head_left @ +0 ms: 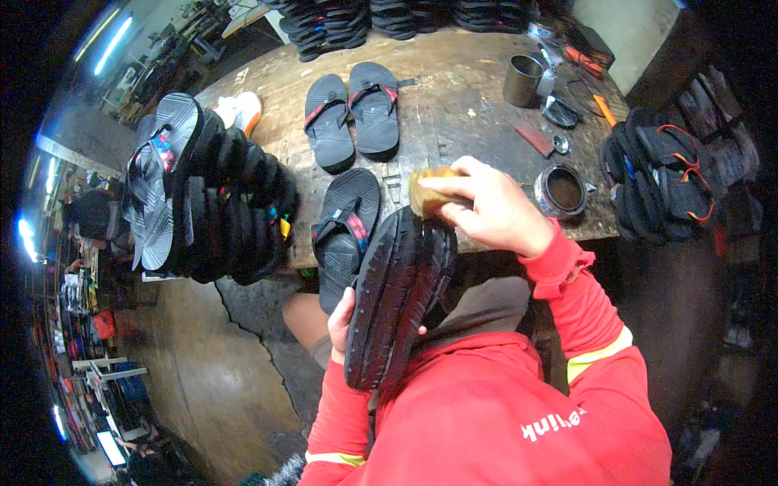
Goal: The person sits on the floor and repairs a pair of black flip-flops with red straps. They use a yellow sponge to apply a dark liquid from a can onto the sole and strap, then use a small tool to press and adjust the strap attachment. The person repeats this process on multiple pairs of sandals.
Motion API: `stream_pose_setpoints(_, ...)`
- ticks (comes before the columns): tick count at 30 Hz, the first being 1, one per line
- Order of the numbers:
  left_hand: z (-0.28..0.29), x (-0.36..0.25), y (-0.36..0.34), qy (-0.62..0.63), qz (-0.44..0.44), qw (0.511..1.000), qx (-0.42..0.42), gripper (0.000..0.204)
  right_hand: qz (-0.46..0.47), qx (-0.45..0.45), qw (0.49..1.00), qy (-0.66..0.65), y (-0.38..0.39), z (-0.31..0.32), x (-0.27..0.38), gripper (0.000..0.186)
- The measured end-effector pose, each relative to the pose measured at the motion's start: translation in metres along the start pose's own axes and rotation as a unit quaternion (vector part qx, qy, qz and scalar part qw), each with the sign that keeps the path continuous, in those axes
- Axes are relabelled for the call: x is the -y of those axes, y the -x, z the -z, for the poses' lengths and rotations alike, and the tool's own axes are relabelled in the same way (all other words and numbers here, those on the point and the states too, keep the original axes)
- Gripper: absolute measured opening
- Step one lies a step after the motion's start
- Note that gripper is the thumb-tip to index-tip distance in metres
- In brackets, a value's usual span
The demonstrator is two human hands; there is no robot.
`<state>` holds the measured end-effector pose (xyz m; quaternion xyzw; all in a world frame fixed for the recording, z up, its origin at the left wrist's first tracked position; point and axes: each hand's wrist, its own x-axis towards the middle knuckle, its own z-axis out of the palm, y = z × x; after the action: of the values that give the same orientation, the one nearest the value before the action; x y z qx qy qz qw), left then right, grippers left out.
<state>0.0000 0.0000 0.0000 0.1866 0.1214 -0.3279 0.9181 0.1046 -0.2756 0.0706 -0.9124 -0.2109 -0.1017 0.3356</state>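
My left hand [340, 324] grips a bundle of black sandal soles [393, 296] turned with their edges upward, which look dark and glossy. At the bundle's far end, my right hand [490, 202] is closed on a yellowish sponge-like pad [429, 190], pressed against or just over the edges. Just left of the bundle, a black flip-flop [348, 202] with a pink and blue strap lies at the table's near edge. To the right of my right hand stands an open tin [559, 186] with dark brown contents.
The worn wooden table [454, 89] bears flip-flop stacks at left [219, 186], right [656, 170] and back [324, 24], another pair [373, 109], a metal cup [523, 81], small tools [535, 142] and white shoes [239, 109]. A cluttered workshop lies at the left.
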Motion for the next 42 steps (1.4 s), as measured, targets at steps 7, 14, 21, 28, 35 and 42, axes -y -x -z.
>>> stream_pose_setpoints(7,0.022,-0.012,-0.034,-0.037,-0.137,0.99,-0.016,0.065,0.059,0.079,0.995,0.029,0.062,-0.048,0.072,0.048)
stream_pose_setpoints(14,0.017,-0.047,-0.05,0.06,-0.117,0.98,0.152,0.071,0.122,0.303,0.944,-0.05,0.118,-0.048,0.126,0.065)
stream_pose_setpoints(21,-0.007,-0.032,-0.029,0.035,-0.1,0.979,0.175,0.076,0.046,-0.055,0.993,0.094,0.046,-0.013,0.07,0.067)
stream_pose_setpoints(28,0.004,-0.007,0.019,0.028,-0.033,0.994,0.105,0.075,-0.036,0.045,0.998,0.017,-0.009,-0.007,-0.015,0.044)
stream_pose_setpoints(35,0.017,-0.018,0.027,-0.031,-0.07,0.997,-0.013,0.082,0.035,0.2,0.979,-0.029,0.041,0.01,0.042,0.051)
stream_pose_setpoints(42,0.016,-0.015,0.002,-0.052,-0.096,0.993,-0.054,0.074,-0.026,0.026,0.998,0.051,0.035,-0.003,0.015,0.056)
